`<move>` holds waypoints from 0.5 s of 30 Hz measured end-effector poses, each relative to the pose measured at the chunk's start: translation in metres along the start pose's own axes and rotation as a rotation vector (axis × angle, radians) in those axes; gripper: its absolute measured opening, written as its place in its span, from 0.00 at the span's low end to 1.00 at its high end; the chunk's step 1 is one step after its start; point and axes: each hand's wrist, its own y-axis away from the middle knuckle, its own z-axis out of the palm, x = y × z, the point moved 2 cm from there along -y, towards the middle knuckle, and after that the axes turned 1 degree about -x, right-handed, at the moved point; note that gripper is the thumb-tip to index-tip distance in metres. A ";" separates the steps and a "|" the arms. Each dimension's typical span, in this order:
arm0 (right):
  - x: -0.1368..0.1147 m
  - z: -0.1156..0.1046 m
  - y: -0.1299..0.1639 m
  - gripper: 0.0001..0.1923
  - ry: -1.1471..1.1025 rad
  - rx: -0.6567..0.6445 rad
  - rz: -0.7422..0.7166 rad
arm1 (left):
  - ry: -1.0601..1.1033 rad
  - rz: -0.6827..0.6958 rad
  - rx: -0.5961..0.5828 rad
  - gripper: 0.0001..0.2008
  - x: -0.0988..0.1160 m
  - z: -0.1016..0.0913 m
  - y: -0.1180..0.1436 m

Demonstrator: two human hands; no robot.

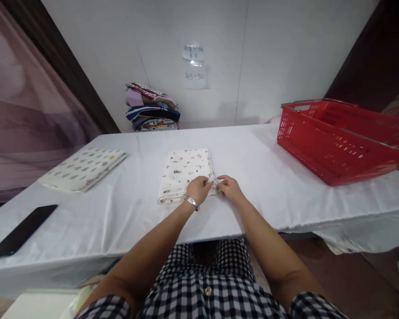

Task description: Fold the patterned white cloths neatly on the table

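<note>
A folded white cloth [186, 170] with small printed figures lies flat on the white-covered table in front of me. My left hand [199, 188], with a silver bracelet at the wrist, pinches the cloth's near right corner. Just to its right, my right hand [230, 188] has its fingers closed on the cloth's right edge. Fingertips of both hands nearly meet at that corner. The exact grip of the right fingers is small and partly hidden.
Left on the table [136, 221] lie another folded cloth [86, 166] with grey heart-like prints and a black flat device [23, 230]. A red basket [346, 146] stands at the right. Folded fabrics [153, 108] are stacked by the wall, under paper signs [196, 76].
</note>
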 end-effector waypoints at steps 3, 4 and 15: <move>-0.003 0.001 0.000 0.18 -0.128 -0.071 0.110 | 0.014 -0.015 -0.016 0.08 -0.001 0.000 0.000; -0.003 0.001 0.000 0.19 -0.171 -0.094 0.147 | 0.016 -0.022 -0.020 0.08 -0.001 0.001 0.000; -0.002 0.004 -0.001 0.19 -0.205 -0.074 0.119 | -0.046 -0.012 -0.047 0.08 0.003 0.002 0.002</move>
